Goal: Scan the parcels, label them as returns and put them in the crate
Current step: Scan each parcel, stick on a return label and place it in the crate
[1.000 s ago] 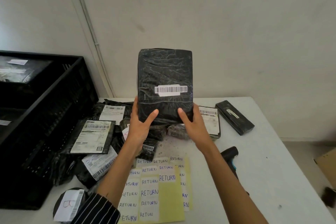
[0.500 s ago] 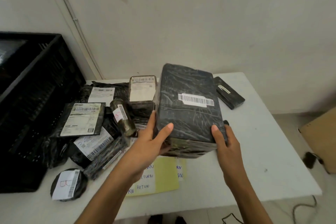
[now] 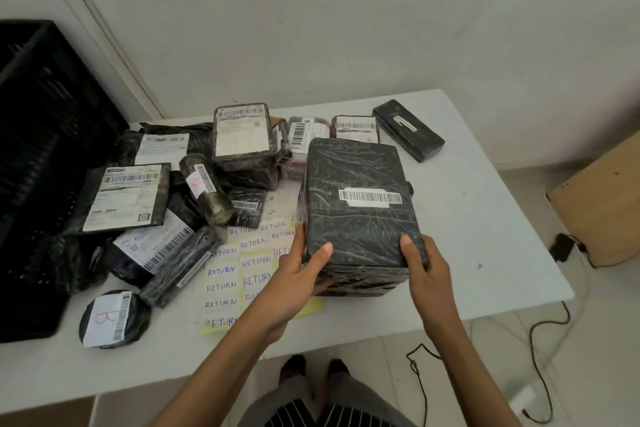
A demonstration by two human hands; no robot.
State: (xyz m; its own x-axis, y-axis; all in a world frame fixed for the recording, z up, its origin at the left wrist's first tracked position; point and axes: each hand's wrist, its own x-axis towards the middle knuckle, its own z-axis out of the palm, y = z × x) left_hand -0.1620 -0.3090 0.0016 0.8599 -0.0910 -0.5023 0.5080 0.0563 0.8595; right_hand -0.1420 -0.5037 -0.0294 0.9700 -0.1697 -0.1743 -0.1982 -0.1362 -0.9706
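A large black wrapped parcel [image 3: 360, 218] with a white barcode strip on top rests low over the white table [image 3: 485, 236], its near end held between both hands. My left hand [image 3: 298, 274] grips its near left corner, thumb on top. My right hand [image 3: 420, 263] grips the near right corner, thumb on top. A yellow sheet of handwritten RETURN stickers [image 3: 239, 274] lies partly under the parcel and my left arm. The black crate [image 3: 38, 163] stands at the table's left edge. The scanner is hidden.
Several black parcels with white labels lie piled between crate and held parcel, among them a flat mailer [image 3: 126, 198], a cylinder [image 3: 206, 189], a round one [image 3: 112, 319] and a long box [image 3: 408, 130] at the back. A cardboard box [image 3: 602, 204] and cables are on the floor at right.
The parcel came down from upright in front of the wall to lying flat and low over the table's right half. Both hands kept hold of it. The view tilted downward.
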